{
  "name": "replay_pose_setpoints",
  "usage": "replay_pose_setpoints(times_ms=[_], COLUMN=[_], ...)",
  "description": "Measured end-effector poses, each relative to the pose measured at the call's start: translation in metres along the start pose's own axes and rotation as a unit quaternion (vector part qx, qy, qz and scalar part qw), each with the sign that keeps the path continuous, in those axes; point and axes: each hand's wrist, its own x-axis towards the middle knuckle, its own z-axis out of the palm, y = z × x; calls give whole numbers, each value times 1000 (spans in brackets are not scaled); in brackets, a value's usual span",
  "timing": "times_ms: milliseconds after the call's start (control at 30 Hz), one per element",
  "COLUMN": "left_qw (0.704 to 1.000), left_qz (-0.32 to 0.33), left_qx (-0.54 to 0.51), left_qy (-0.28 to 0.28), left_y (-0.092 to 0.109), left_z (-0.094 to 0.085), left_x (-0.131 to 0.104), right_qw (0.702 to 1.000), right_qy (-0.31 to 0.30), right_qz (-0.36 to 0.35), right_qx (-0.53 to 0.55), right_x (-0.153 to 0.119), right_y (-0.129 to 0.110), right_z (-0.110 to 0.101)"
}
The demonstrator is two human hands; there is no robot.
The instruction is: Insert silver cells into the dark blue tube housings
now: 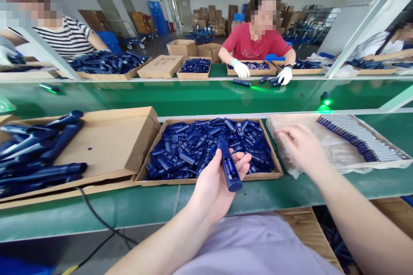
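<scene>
Blue battery handle (232, 184) lies in my left hand (209, 187), above the front edge of the cardboard box (266, 176); the half-curled fingers cradle it. I judge it light, stiff and somewhat slippery, best held by its closed sides. Right of that box, my right hand (301, 144) is loosely bent; I cannot tell whether it holds anything.

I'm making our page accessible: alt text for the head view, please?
A person's left hand holds a dark blue tube with a side opening by a box of small blue parts; the right hand is at a plastic-lined tray of rowed cylinders. A gloved co-worker is opposite.
</scene>
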Motion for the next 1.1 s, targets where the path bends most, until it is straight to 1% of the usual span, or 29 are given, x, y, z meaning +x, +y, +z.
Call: replay_pose_setpoints(times_ms=[33, 67, 100, 167, 233, 300, 333, 400, 467, 533, 567, 600, 633, 667, 700, 733, 800, 900, 967, 1033, 1100], left_qw=[1000, 1000, 1000, 999, 998, 996, 995, 991, 988, 986, 986, 985, 985, 985, 986, 986, 987, 988, 988, 988, 987], left_qz=[-8, -17, -26, -41, -46, -48, -49, -48, -46, -45, -45, -44, -41, -34, -22, -5, 35, 60, 66, 77, 88], left_qx=[0, 4, 11, 27, 44, 71, 88, 120, 141, 150, 152, 154, 155, 157, 158, 159, 154, 143, 136, 131, 136], left_qy=[5, 9, 11, 11, 2, -16, -26, -42, -50, -52, -54, -57, -58, -56, -52, -45, -30, -24, -13, 5, 14], left_y=[1, 1, 1, -2, -5, -7, -8, -9, -12, -15, -17, -18, -20, -22, -23, -25, -26, -25, -22, -18, -14], left_z=[0, 0, 0, -2, -5, -7, -9, -12, -15, -17, -17, -16, -14, -13, -11, -10, -9, -11, -14, -17, -20], left_x=[-1, -1, -2, -1, 0, 0, 0, 0, 1, 3, 4, 5, 6, 7, 7, 7, 6, 4, 3, 3, 4], right_qw=[998, 996, 993, 987, 983, 980, 980, 982, 986, 989, 975, 946, 925, 913, 907, 910, 927, 949, 956, 954, 946], right_qy=[-28, -57, -91, -144, -177, -191, -192, -178, -148, -112, -85, -77, -71, -67, -60, -53, -40, -31, -17, -5, -10], right_qz=[43, 61, 67, 51, 37, 38, 43, 60, 70, 52, 30, 12, 2, -7, -16, -26, -58, -139, -207, -269, -307], right_qx=[-26, -38, -44, -38, -33, -31, -32, -32, -18, 82, 203, 315, 374, 403, 416, 410, 369, 280, 206, 134, 104], right_x=[12, 21, 27, 32, 31, 28, 27, 24, 15, -3, -14, -26, -38, -47, -55, -59, -62, -58, -57, -58, -62], right_y=[25, 46, 64, 86, 94, 96, 96, 92, 77, 45, 24, 0, -24, -46, -66, -82, -100, -104, -103, -105, -111], right_z=[3, 7, 13, 26, 38, 42, 41, 33, 18, 2, -4, -8, -11, -11, -10, -7, -2, 4, 7, 10, 13])
